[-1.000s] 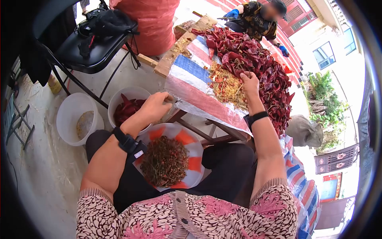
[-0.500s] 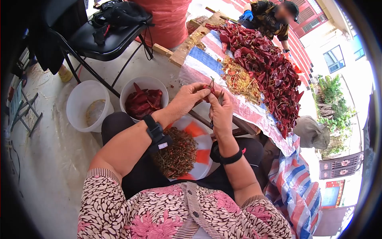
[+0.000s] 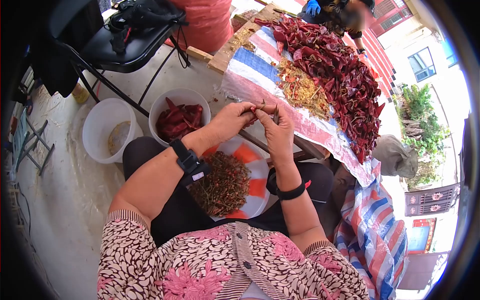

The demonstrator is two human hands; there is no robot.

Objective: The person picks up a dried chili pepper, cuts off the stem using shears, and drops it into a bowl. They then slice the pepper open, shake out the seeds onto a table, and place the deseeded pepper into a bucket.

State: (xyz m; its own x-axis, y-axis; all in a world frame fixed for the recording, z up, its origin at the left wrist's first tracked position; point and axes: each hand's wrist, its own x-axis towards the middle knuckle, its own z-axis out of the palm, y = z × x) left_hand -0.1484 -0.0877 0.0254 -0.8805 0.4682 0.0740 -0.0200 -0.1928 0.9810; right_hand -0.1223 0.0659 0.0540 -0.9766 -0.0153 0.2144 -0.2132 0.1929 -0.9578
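Observation:
My left hand (image 3: 231, 121) is closed in a pinch on a dried red chili pepper (image 3: 253, 108); only a small red bit of it shows between the fingers. My right hand (image 3: 278, 134) meets it there, thumb and fingertips against the chili. A slim dark metal tool (image 3: 276, 115), seemingly scissors, sticks up from the right hand's fingers; most of it is hidden. Below both hands, a white and orange basin (image 3: 257, 172) holds a heap of chili stems and bits (image 3: 222, 187). By my left forearm stands a white bucket (image 3: 155, 107) with red chilies (image 3: 177, 120) in it.
A large pile of dried chilies (image 3: 330, 75) and yellow seeds (image 3: 302, 90) lies on a striped woven sheet (image 3: 250, 75) over a wooden table. Another white bucket (image 3: 95, 142) and a black folding chair (image 3: 130, 50) stand left. A co-worker with a blue glove (image 3: 313, 8) is across the table.
Both hands have drawn closer together at the fingertips. The chili, with its stem visible before, is now mostly covered by the fingers. The view has shifted slightly.

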